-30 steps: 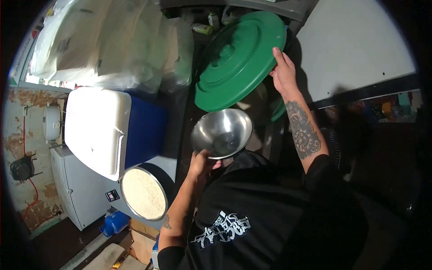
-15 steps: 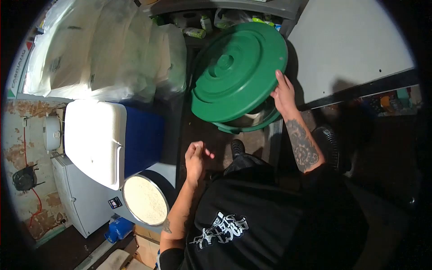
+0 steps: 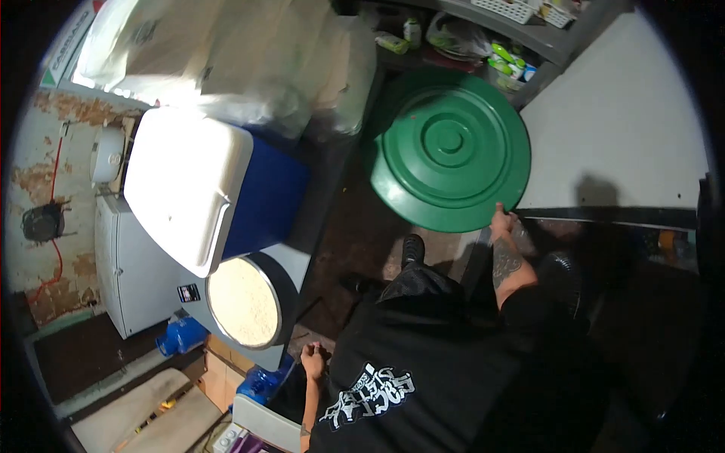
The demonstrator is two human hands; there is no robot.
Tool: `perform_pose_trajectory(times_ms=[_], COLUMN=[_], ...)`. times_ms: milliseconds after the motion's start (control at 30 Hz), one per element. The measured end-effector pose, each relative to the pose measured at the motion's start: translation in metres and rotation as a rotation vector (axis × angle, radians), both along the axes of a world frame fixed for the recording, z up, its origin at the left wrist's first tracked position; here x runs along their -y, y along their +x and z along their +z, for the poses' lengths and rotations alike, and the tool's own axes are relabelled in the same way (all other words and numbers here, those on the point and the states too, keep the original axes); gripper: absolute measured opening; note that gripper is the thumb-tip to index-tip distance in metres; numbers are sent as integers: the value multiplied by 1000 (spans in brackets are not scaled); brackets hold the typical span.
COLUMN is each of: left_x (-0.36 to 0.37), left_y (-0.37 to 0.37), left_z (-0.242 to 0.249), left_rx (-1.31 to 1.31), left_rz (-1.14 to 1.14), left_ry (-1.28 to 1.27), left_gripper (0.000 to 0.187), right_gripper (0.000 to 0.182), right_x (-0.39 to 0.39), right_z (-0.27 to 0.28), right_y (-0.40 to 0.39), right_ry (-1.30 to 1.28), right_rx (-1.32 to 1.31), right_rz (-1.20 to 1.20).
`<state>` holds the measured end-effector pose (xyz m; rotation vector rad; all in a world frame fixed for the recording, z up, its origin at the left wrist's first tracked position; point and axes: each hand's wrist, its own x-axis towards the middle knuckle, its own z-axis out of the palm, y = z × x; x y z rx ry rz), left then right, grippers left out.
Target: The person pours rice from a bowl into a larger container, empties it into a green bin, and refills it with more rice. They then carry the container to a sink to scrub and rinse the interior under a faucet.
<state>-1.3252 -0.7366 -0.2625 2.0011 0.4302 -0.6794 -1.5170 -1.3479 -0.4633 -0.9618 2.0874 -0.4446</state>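
A round green lid [image 3: 450, 151] lies flat over a green bin, hiding the bin almost entirely. My right hand [image 3: 501, 221] rests on the lid's near rim, fingers curled over the edge, with the tattooed forearm below it. My left hand [image 3: 312, 358] hangs low beside my black shirt and holds nothing; its fingers are loosely bent. A metal pot full of white rice [image 3: 242, 300] stands on a white surface just above and left of that hand. No steel bowl is in view.
A blue cooler with a white lid [image 3: 189, 189] sits left of the bin, on a white appliance [image 3: 128, 272]. Large plastic sacks [image 3: 226, 53] are piled behind. A shelf with small items [image 3: 483, 45] and a white panel [image 3: 627, 128] stand at the right. Blue water bottles [image 3: 180, 337] lie low left.
The steel bowl that my left hand held a second ago is gone from view. The tilted green lid has come down flat on the bin. My left hand has dropped to my side.
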Motion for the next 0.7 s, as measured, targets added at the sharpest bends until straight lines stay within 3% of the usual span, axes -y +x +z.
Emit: perform_pose_trajectory(times_ms=[67, 100, 133, 200, 267, 300, 400, 433, 533, 600, 667, 700], left_x=[-49, -103, -108, -112, -117, -105, -84, -78, -78, -82, -57, -55], left_y=[-23, -41, -57, -87, -115, -116, -85, -68, -2, 49, 89, 107], left_z=[-17, -59, -54, -37, -29, -21, 13, 23, 39, 51, 102, 106], left_rx=[45, 93, 89, 95, 227, 273, 400, 486, 563, 690, 790, 880], left_rz=[-43, -42, -18, 92, 134, 194, 240, 256, 402, 334, 323, 171], left_ry=[160, 200, 230, 309, 503, 590, 642, 591, 328, 208, 158, 216], left_gripper=[7, 7, 7, 9, 9, 9, 13, 16, 18, 17, 7, 6], right_gripper=[70, 74, 77, 78, 77, 89, 101, 110, 106, 100, 92, 88], right_x=[3, 2, -1, -14, -45, -57, -89, -86, -79, -63, -58, -60], right_z=[40, 56, 63, 59, 77, 87, 86, 80, 85, 70, 68, 71], right_y=[8, 11, 15, 30, 63, 81, 102, 102, 108, 103, 98, 95], right_ry=[-10, -62, -118, -515, -631, -486, -279, -226, -165, -140, -126, -125], right_rx=[-387, -441, -489, -441, -304, -222, -431, -414, -485, -392, -322, -295], right_rz=[196, 292, 400, 806, 1193, 1387, 1683, 1686, 1731, 1729, 1652, 1580])
